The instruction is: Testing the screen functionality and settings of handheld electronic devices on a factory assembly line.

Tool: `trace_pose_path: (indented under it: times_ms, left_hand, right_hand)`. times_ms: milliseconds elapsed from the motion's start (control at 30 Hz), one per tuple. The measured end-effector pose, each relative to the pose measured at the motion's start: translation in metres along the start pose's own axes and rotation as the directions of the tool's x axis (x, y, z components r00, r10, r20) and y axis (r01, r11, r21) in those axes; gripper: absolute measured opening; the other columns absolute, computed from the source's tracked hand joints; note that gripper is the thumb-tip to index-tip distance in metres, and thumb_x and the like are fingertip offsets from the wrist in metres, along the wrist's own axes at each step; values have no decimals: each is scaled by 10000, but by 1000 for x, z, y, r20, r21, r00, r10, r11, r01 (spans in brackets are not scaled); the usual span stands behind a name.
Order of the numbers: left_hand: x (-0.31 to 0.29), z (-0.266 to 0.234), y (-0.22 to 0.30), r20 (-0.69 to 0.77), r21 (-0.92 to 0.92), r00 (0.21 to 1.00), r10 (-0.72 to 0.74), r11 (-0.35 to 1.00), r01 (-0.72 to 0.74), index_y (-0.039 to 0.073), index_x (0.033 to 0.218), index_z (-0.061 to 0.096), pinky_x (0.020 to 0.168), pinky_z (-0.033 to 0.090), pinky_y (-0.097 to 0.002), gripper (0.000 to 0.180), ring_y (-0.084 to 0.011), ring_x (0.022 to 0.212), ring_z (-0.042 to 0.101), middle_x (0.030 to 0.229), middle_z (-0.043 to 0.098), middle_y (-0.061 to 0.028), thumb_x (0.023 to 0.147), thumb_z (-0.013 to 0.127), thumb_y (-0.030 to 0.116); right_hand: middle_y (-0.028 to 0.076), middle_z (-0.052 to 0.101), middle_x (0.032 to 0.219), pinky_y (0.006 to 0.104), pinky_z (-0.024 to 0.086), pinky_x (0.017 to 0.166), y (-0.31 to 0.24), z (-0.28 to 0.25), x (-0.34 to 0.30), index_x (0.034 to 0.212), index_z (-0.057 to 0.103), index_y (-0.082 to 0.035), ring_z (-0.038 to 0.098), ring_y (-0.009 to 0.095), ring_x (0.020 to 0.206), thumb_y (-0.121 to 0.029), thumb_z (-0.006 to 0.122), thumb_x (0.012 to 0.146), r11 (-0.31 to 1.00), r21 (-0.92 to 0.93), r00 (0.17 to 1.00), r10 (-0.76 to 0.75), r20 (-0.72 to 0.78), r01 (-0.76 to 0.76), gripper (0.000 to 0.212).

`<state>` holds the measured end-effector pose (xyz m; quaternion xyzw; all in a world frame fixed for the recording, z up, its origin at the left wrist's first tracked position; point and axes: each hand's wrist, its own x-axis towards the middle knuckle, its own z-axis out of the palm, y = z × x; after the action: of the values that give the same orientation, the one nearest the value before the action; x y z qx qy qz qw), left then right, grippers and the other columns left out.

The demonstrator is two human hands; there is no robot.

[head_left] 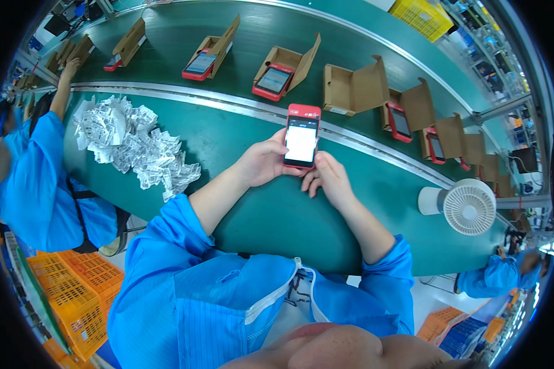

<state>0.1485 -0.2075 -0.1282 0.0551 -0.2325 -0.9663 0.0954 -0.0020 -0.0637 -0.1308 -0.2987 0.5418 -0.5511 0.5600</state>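
A red handheld payment terminal [301,142] with a lit white screen is held above the green table, upright toward me. My left hand [263,161] is closed round its left side and lower back, thumb along the screen's edge. At the lower right corner, my right hand [332,179] has its thumb and forefinger against the terminal, the other fingers curled below it. Just beyond stands an open, seemingly unfilled cardboard box [353,92] on the conveyor. Left of it, another red terminal [273,82] leans on an open box [294,61].
A heap of crumpled printed paper slips [132,138] lies to the left. A white fan [461,205] stands at the right. Metal rails [228,103] border the conveyor [172,27], which carries several more boxes. Co-workers in blue sit at left and right; orange crates [80,295] stand lower left.
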Motion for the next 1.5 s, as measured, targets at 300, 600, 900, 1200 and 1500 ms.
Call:
trace_pose_path:
  times_ms: [300,600,900,1200,1500]
  left_hand:
    - [-2,-7,2,43,176,996,-82,982,73,123,1468,132,778,536,-368,805,-269,1126,539,1381,393,-142,819,600,212]
    - [-2,-11,2,57,321,986,-159,938,133,63,1419,259,900,492,-388,624,-265,1216,489,1354,415,-155,899,568,215]
    - [-1,-23,5,44,318,984,-173,936,150,-1,1264,449,929,487,-368,376,-234,1113,568,1187,549,-137,923,527,138]
    - [-7,-23,-1,117,532,972,-204,839,112,-40,930,660,903,497,-299,200,-194,972,640,996,670,-149,831,490,-4]
    - [-7,-26,5,74,286,976,-204,942,175,-18,1126,566,876,516,-334,246,-194,1018,621,1047,639,-128,899,503,50]
  right_hand:
    - [133,596,839,253,482,461,-13,17,-5,1161,436,-6,599,185,596,-315,354,1019,988,149,987,64,-147,-42,350]
    - [114,591,768,268,450,454,-49,-100,63,989,468,-10,554,163,547,-289,380,1011,971,220,942,160,-294,-96,293]
    - [114,615,776,252,451,409,-28,-25,42,1122,495,19,579,159,547,-483,350,989,943,270,980,196,15,-193,540]
    - [121,637,815,273,476,508,-20,13,148,942,561,28,583,167,621,-364,403,997,876,414,968,207,143,-248,427]
    - [97,607,739,259,460,452,-56,38,113,909,492,-16,563,144,542,-266,398,1008,983,157,996,88,34,-92,285]
